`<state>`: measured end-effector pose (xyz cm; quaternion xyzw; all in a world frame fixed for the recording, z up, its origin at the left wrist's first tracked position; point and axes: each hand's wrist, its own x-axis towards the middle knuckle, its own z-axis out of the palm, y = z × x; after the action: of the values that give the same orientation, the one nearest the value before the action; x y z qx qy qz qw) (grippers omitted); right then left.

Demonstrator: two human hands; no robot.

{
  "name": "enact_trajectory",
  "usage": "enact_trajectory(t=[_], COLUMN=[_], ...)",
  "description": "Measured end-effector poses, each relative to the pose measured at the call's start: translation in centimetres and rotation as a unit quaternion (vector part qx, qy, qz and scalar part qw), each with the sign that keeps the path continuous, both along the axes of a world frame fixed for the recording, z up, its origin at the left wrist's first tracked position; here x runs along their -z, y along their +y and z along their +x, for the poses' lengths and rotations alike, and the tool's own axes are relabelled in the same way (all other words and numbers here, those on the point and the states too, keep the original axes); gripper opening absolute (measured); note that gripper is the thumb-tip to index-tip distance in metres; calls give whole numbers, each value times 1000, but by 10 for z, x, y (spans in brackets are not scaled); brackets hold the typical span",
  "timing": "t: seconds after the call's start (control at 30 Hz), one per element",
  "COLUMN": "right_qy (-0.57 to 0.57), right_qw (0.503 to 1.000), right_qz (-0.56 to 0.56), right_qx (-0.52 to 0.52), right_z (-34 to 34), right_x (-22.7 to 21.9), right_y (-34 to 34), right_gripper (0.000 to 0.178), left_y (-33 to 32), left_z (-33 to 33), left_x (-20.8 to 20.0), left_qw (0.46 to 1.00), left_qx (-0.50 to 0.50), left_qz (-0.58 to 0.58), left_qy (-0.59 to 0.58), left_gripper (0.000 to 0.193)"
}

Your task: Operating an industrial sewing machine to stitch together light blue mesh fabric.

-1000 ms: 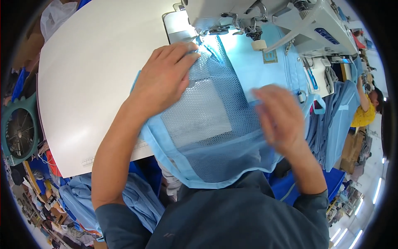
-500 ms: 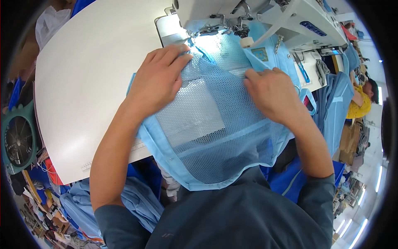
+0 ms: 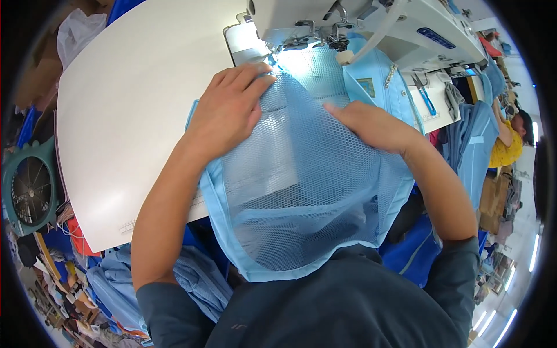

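Left hand point(image 3: 226, 110), as I see it from my remote station: palm down on blue mesh cloth point(image 3: 331, 156), fingers close together, tips at the cloth beside the lit needle area. Their undersides are hidden, so I cannot tell whether they pinch or only press.

Right hand point(image 3: 374, 126): its thumb lies over the mesh, pointing toward the left hand; the fingers are hidden, so I cannot tell how tightly it closes. The mesh spans the gap between both hands and hangs below them, its pale blue binding point(image 3: 217, 197) curving down to the dark shirt point(image 3: 325, 307).

Margins: the sewing machine point(image 3: 313, 17) stands just above the fingertips and limits upward travel. To the left of the left hand, the white tabletop point(image 3: 127, 104) spreads wide; beyond the right hand lie blue-handled snips point(image 3: 426, 100).

Compared with half a second ago, I find the left hand nearly unchanged beside the needle, while the right hand has turned, showing its thumb instead of bent knuckles; the mesh's crosswise band now sits lower.
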<state>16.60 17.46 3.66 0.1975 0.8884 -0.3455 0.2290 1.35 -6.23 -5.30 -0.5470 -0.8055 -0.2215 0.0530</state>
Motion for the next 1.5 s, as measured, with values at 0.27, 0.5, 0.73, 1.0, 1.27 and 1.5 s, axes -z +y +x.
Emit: enact_trajectory(t=[0.27,0.5,0.73,1.0,1.27,1.5], right_qy=[9,-98,-113,64,234,262], right_qw=[940,933,954,994,846,756], right_qz=[-302,-334,-274,86,453,563], right_qx=[158,87,52,9,-158,-206], right_z=[26,4,-7,1,-61,-53], right_x=[12,34,24,6,15,40], right_y=[-18,21,-10,37,80,99], right_gripper=[39,27,26,24,33,32], left_y=[-3,3,0,3,15,26], left_z=[-1,0,-1,5,24,43], left_x=[2,1,4,5,3,12], left_qw=[1000,1000,1000,999,999,997], left_qx=[-2,-3,4,3,-10,-25], left_qz=[-6,-14,5,-14,7,23], left_qy=[12,21,10,42,46,63], left_gripper=[43,42,41,39,38,42])
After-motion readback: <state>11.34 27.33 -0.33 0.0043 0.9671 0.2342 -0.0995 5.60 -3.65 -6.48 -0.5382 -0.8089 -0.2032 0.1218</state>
